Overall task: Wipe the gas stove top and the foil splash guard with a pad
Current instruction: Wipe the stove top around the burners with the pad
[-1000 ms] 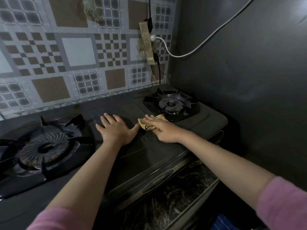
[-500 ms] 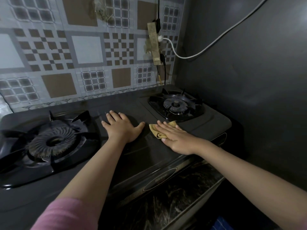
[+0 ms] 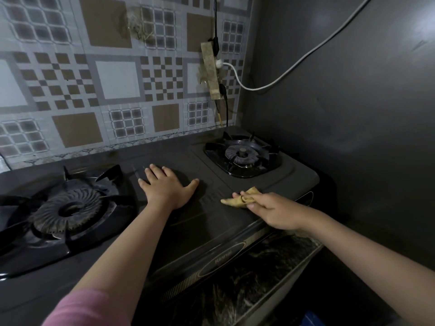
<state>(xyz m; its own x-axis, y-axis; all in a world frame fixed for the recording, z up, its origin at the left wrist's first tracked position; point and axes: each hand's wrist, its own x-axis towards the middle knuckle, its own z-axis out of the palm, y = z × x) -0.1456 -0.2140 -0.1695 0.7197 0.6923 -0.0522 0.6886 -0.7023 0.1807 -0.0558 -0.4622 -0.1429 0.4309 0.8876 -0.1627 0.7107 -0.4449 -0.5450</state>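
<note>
The left hand (image 3: 166,188) lies flat on the stove top (image 3: 211,222), palm down, fingers spread and released, grasping nothing; its thumb points toward the right hand (image 3: 273,211). The right hand's fingers are curled around a crumpled yellow pad (image 3: 237,200), pressing it against the stove top near the front edge. The pad sticks out past the right fingertips toward the left thumb, with a gap of bare stove top between pad and thumb. The left burner (image 3: 68,209) sits just beyond the left little finger, close beside it. The right burner (image 3: 243,155) lies ahead of the right fingers, apart from the pad. The patterned splash guard (image 3: 117,78) stands behind the stove, well past the fingertips of both hands, neither touching it. A pink sleeve (image 3: 89,307) covers the left upper arm.
</note>
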